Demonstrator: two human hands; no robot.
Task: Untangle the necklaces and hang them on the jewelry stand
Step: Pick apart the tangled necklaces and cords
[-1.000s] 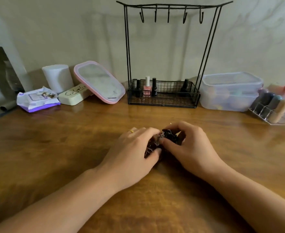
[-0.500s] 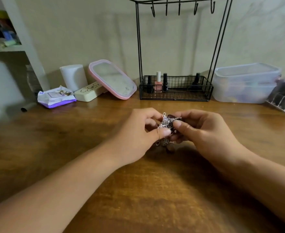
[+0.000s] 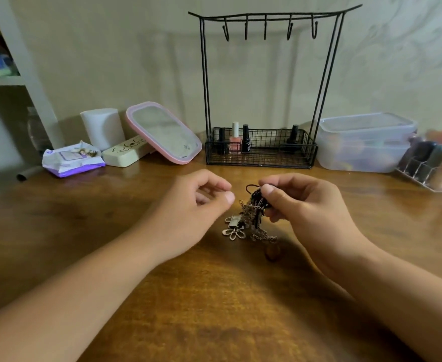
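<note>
The tangle of necklaces (image 3: 251, 218) is now held up by the right hand (image 3: 300, 205) alone, pinched near its top between thumb and forefinger, whereas half a second ago it was gripped from both sides. The left hand (image 3: 199, 202) has let go and is drawn a little to the left, its fingers loosely curled round nothing. The bundle has been let hang: a dark cord loop shows at the top, fine chains trail below, and a flower-shaped pendant (image 3: 233, 233) and a small tag touch or nearly touch the table (image 3: 110, 231) (which of the two cannot be told).

For the task this is judged an early step; with the knot hanging, separate strands can be made out and one may be picked by the free hand. Nothing is untangled yet, and all five hooks of the jewelry stand (image 3: 267, 24) are bare.

Open wood lies in front of and beside both hands. Behind, the stand's wire basket (image 3: 260, 152), with nail polish bottles in it, sits near; a pink-framed mirror (image 3: 162, 131) leans to its left and a clear plastic box (image 3: 363, 145) stands to its right. The hooks hang high above the basket, so a lift up and forward is called for.
</note>
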